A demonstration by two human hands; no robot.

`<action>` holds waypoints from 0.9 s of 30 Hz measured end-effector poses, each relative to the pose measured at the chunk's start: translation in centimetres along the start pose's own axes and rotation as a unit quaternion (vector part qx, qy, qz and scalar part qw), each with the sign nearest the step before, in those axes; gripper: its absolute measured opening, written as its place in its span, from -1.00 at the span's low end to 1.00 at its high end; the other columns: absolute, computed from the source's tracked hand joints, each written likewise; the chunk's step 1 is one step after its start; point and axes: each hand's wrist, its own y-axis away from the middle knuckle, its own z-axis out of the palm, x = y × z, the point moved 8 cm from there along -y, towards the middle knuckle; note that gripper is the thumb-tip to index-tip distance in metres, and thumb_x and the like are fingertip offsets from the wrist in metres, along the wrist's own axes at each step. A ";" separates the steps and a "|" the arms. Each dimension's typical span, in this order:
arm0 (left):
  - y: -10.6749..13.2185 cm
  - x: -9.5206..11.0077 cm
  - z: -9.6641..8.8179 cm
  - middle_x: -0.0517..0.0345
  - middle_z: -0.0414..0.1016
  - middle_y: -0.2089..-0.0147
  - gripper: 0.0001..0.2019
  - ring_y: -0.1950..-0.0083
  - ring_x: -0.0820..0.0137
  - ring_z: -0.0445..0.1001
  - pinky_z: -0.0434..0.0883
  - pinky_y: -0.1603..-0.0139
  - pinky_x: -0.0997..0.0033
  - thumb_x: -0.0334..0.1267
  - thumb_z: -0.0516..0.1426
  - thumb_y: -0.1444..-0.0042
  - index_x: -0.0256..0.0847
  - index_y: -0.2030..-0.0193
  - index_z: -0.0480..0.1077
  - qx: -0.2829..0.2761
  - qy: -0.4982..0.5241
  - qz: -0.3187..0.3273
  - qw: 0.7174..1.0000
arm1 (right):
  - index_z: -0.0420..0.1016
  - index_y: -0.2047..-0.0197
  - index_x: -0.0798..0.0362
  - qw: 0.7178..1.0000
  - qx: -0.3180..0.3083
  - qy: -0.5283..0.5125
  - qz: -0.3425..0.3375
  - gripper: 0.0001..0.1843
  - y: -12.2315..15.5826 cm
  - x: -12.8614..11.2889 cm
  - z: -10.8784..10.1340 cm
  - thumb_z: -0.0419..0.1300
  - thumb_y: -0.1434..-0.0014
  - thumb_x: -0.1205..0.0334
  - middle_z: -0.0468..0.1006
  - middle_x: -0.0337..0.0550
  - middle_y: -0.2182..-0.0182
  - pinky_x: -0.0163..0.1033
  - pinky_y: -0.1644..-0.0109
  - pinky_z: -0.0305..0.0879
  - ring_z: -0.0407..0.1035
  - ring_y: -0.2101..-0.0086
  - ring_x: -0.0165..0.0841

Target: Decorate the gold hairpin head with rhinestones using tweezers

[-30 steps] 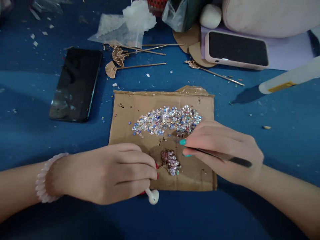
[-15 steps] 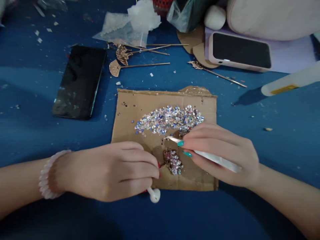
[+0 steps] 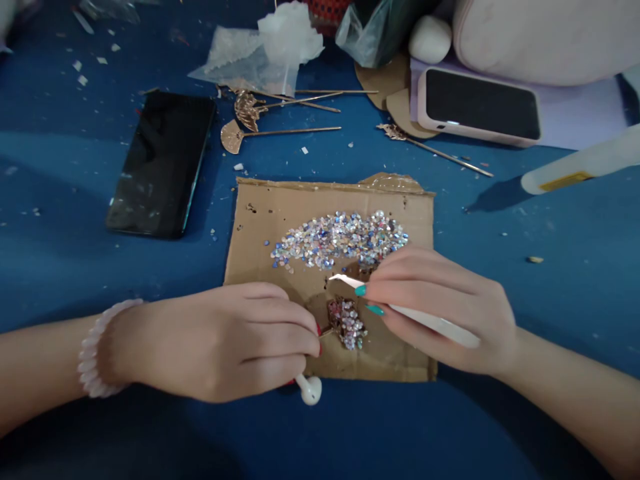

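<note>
Left grip [image 3: 215,343]: fingers closed, their tips pinching the stem of a pin [image 3: 346,323]. Its gem-covered head lies just beyond these fingertips, to the right, over the lower half of the cardboard [image 3: 395,363]. Right grip [image 3: 445,307]: thumb and fingers closed about white tweezers [image 3: 435,325], whose tip points left, above the pin's head and apart from it, near the lower edge of the gem pile [image 3: 340,240]. Whether the tip holds a gem cannot be told. An earbud [image 3: 311,391] juts from beneath the left fingers; its hold is hidden.

Containers: the cardboard, a flat sheet on the blue tabletop [image 3: 320,437], bears the loose gems, mostly clear and blue, in a wide heap across its upper half. At the back, a clear bag [image 3: 233,50] has pale contents, too blurred to identify; white tissue [image 3: 290,33] overlaps its right side. A red basket [image 3: 327,15] is cut off by the upper edge, its contents hidden. Just right of the basket is a second clear bag [image 3: 361,37], and farther right a pale pouch [image 3: 530,37].
</note>
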 end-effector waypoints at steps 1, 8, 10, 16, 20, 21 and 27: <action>0.0 0.0 0.0 0.07 0.62 0.05 -0.64 -0.09 0.35 0.49 0.36 -0.10 0.30 -0.41 -0.13 -0.47 -0.28 0.16 0.49 0.001 -0.001 0.000 1.000 | 0.49 0.22 0.14 1.000 -0.001 0.001 0.001 -0.88 0.0 0.0 0.0 0.15 -0.27 0.49 0.60 -0.07 0.37 -0.20 0.17 0.49 0.51 0.34 -0.37; 0.1 -0.1 0.2 0.09 0.61 0.04 -0.66 -0.10 0.37 0.47 0.33 -0.11 0.31 -0.40 -0.12 -0.47 -0.29 0.15 0.48 -0.007 0.001 -0.004 1.000 | 0.49 0.18 0.15 1.000 0.014 0.001 0.000 -0.89 0.3 0.3 0.0 0.17 -0.25 0.47 0.60 -0.04 0.35 -0.18 0.17 0.48 0.50 0.32 -0.35; 0.2 0.0 0.2 0.09 0.61 0.04 -0.66 -0.10 0.37 0.47 0.33 -0.12 0.31 -0.40 -0.12 -0.47 -0.29 0.14 0.47 -0.008 0.003 -0.004 1.000 | 0.48 0.17 0.14 1.000 0.018 -0.002 0.000 -0.88 0.4 0.3 0.1 0.17 -0.24 0.48 0.60 -0.05 0.35 -0.18 0.19 0.48 0.50 0.33 -0.35; 0.2 -0.1 0.3 0.09 0.60 0.04 -0.68 -0.10 0.36 0.47 0.32 -0.13 0.30 -0.38 -0.11 -0.47 -0.29 0.14 0.47 -0.006 0.002 -0.002 1.000 | 0.47 0.16 0.10 1.000 0.018 -0.009 0.006 -0.86 0.4 0.3 0.0 0.15 -0.25 0.46 0.60 -0.07 0.35 -0.17 0.20 0.48 0.49 0.32 -0.35; 0.3 -0.3 0.5 0.10 0.59 0.03 -0.70 -0.10 0.37 0.47 0.31 -0.14 0.30 -0.38 -0.09 -0.47 -0.28 0.13 0.46 -0.013 0.010 -0.005 1.000 | 0.48 0.17 0.11 1.000 0.024 -0.014 0.006 -0.88 0.4 0.3 -0.2 0.15 -0.26 0.45 0.60 -0.07 0.36 -0.17 0.20 0.46 0.48 0.33 -0.35; 0.3 -0.3 0.6 0.10 0.59 0.02 -0.71 -0.10 0.37 0.46 0.30 -0.15 0.30 -0.38 -0.09 -0.47 -0.28 0.13 0.46 -0.015 0.011 -0.006 1.000 | 0.48 0.18 0.11 1.000 0.024 -0.015 0.009 -0.88 0.5 0.3 -0.2 0.15 -0.26 0.45 0.59 -0.08 0.37 -0.17 0.19 0.46 0.48 0.33 -0.35; 0.4 -0.3 0.6 0.10 0.59 0.02 -0.69 -0.10 0.36 0.47 0.30 -0.14 0.31 -0.36 -0.10 -0.47 -0.27 0.13 0.46 -0.019 0.006 -0.003 1.000 | 0.49 0.19 0.09 0.999 0.030 -0.010 0.018 -0.89 0.5 0.4 -0.2 0.15 -0.28 0.43 0.60 -0.12 0.37 -0.21 0.17 0.46 0.48 0.34 -0.39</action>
